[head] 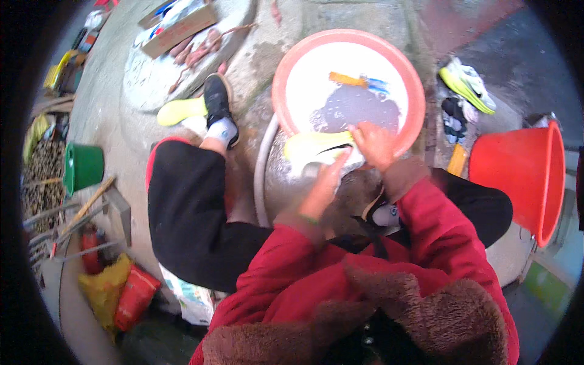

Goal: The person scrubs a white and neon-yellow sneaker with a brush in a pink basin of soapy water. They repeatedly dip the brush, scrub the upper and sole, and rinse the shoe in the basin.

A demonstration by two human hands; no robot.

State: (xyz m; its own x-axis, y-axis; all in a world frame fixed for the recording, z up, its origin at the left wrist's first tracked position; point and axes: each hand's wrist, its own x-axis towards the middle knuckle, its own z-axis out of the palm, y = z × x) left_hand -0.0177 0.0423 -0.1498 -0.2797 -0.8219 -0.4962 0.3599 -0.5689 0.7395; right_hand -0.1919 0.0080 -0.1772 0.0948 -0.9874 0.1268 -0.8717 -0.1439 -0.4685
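Observation:
A white sneaker [303, 153] with a yellow-green sole lies on its side across the near rim of a pink plastic basin [283, 100]. My left hand [326, 185] grips its upper from the near side, fingers partly hidden by blur and the shoe. My right hand [376, 145] holds its right end at the basin's rim. Sudsy greyish water [356, 107] fills part of the basin, and a brush with an orange handle [346, 79] and blue bristles [378, 86] lies in it.
A second sneaker [467, 86], dark and light cloth items [453, 121] and an orange piece [457, 159] lie right, by a red bucket [511, 159]. A grey hose [261, 178] curves left of the basin. Another yellow-green sole [182, 112] touches my shod foot [218, 98]. Sweet potatoes [198, 52] lie beyond.

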